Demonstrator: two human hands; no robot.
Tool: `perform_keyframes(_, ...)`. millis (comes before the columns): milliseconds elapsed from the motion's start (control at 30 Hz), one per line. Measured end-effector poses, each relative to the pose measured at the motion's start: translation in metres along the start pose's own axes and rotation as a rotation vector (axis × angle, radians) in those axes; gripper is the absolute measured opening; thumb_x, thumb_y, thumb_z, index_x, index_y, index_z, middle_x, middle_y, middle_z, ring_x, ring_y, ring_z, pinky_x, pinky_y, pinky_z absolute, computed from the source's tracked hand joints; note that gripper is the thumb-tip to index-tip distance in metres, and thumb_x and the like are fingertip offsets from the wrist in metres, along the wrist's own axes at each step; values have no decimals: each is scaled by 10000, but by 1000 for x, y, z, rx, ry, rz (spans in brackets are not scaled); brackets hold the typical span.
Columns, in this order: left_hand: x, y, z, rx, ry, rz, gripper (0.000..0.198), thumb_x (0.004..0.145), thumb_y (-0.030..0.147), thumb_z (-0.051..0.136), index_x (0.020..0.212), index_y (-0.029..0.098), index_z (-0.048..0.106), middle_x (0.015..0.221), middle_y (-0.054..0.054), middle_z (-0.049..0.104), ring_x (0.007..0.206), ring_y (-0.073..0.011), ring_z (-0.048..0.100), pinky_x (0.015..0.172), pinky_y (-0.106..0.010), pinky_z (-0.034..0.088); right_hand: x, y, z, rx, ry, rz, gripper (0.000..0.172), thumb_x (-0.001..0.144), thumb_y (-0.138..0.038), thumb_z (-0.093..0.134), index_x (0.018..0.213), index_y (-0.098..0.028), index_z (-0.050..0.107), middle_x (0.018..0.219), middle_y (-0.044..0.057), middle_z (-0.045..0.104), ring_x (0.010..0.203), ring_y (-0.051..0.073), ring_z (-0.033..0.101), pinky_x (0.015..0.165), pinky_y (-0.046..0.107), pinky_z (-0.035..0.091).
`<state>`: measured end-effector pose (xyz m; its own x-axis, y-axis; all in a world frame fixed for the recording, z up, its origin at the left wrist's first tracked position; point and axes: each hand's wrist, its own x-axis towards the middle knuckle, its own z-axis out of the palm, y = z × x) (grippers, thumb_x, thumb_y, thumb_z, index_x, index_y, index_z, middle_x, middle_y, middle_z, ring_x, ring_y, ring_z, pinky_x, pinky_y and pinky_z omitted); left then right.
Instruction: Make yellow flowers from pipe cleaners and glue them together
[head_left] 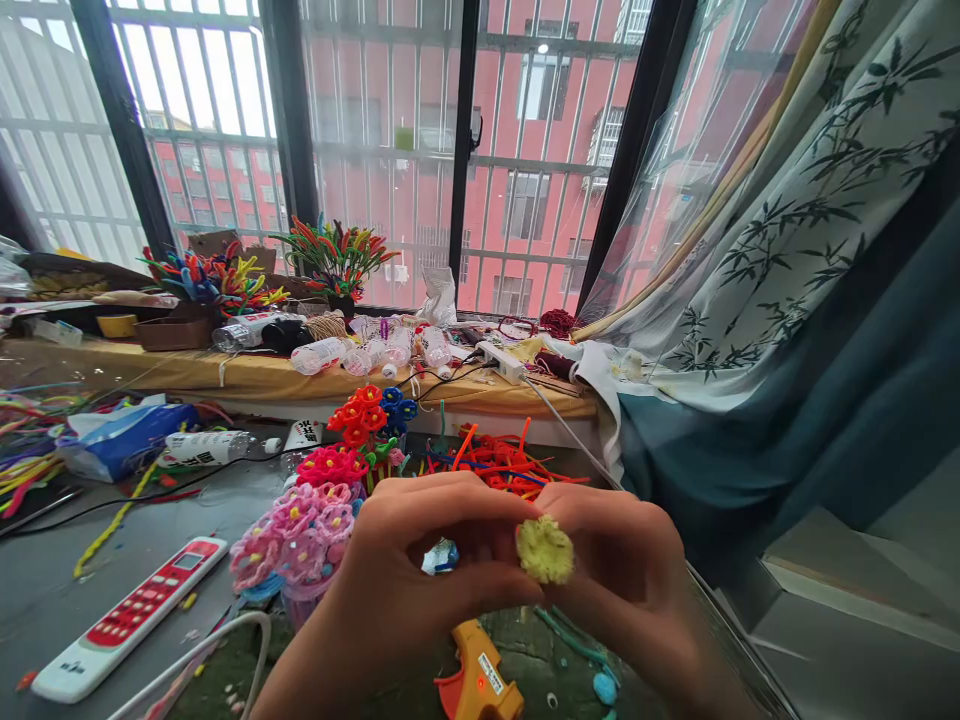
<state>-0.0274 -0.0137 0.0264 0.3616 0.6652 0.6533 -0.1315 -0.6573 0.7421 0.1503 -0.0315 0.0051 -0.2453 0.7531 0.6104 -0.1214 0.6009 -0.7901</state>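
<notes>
Both my hands meet in front of me over the table, pinching a small fuzzy yellow coil of pipe cleaner [545, 550] between them. My left hand [427, 550] grips its left side with thumb and fingers. On its right side, the fingertips of my right hand [622, 550] press against it. Below my hands lies a yellow-orange glue gun [481, 672] with a small lit red light. A teal pipe cleaner [577, 640] with a blue ball end rests under my right hand. Fuzzy pink flowers [304, 530] stand just left of my left wrist.
Red flowers [360, 415] and a pile of orange-red pipe cleaners [517, 458] sit behind my hands. At left lie a white remote [131, 620], a plastic bottle [214, 448] and a blue packet [124, 435]. A white cable [217, 635] crosses the front. Bottles and a power strip [501, 362] line the windowsill.
</notes>
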Motion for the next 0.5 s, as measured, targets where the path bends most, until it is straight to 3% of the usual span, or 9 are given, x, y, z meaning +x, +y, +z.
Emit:
perform_keyframes(267, 1, -1, 4, 51, 74, 5, 179, 710, 96, 822, 852, 203, 804, 655, 7, 694, 570, -89, 596, 541, -147, 497, 1, 0, -6, -52, 28, -10, 210, 931, -321, 660, 768, -190, 642, 737, 3, 603, 686, 139, 521, 624, 246, 397)
perform_keyframes(500, 2, -8, 13, 100, 107, -102, 173, 689, 147, 815, 845, 167, 742, 647, 12, 638, 525, -91, 523, 489, -182, 442, 5, 9, -8, -87, -12, 30, 265, 926, -369, 667, 748, -174, 662, 718, 12, 619, 676, 146, 533, 614, 251, 410)
